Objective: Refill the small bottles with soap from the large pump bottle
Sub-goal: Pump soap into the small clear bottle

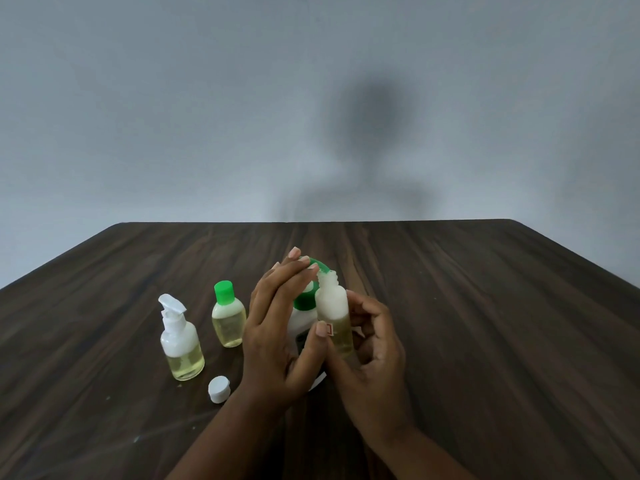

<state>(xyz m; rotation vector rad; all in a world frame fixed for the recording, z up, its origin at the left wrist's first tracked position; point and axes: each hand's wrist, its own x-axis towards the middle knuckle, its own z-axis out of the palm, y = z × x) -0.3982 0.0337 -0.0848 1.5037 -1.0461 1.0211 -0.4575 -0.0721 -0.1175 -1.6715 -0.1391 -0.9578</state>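
One uncapped small bottle is held upright above the middle of the worktop, its threaded mouth just under the green spout of the large pump bottle; it looks whitish in its upper part and pale yellow lower down. The right hand grips this bottle from the right and behind, fingers curled round its lower half. The left hand lies with straight fingers on top of the green pump head, its thumb stretched across to touch the front of the small bottle, and it hides most of the pump bottle's white body. Left of the hands stand two more small bottles, apart from each other: a green-capped bottle nearer the pump bottle and a spray bottle with a white trigger top further left, each with yellowish liquid under a white layer. A loose white cap lies on the dark wood just in front of them. Behind the worktop rises a plain grey wall with a soft shadow on it
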